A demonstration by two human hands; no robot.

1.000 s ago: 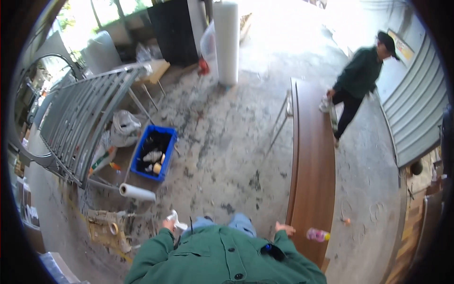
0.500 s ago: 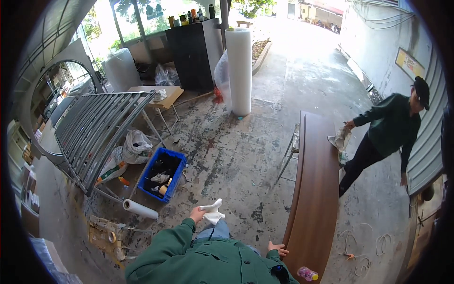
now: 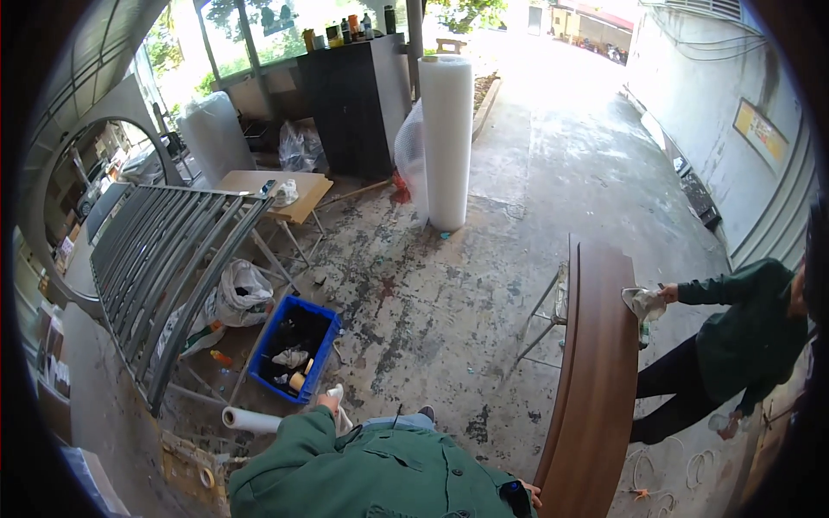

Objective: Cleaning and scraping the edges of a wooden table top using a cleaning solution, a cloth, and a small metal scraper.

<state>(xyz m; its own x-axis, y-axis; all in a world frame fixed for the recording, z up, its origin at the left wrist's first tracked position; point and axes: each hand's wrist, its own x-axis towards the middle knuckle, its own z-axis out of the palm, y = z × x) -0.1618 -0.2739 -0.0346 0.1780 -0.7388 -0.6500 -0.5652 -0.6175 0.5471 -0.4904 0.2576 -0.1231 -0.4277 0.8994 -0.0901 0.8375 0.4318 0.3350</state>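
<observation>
In my left hand (image 3: 328, 401) is a white cloth (image 3: 343, 418), its fingers closed around it near my left leg. My right hand (image 3: 534, 495), partly hidden by my sleeve, lies at the near left edge of a long brown wooden panel (image 3: 596, 371). Its visible fingers look stretched out against that edge. On the panel's far side, a co-worker in a green top presses a whitish cloth (image 3: 645, 304) onto the surface with one hand (image 3: 669, 293). The co-worker's other hand (image 3: 730, 426) hangs low beside a clear object that I cannot make out.
A stand (image 3: 544, 315) is under the panel. To the left are a blue crate (image 3: 325, 363) of odds and ends, a grey slatted metal frame (image 3: 173, 268), a film roll (image 3: 250, 420) and a small table (image 3: 309, 197). Ahead stands a tall bubble-wrap roll (image 3: 446, 147). Hoses (image 3: 643, 475) lie at right.
My left hand and cloth have moved left and down in view. The panel sits lower and further right; the pink bottle on it is out of view. The co-worker has come nearer along the panel.
</observation>
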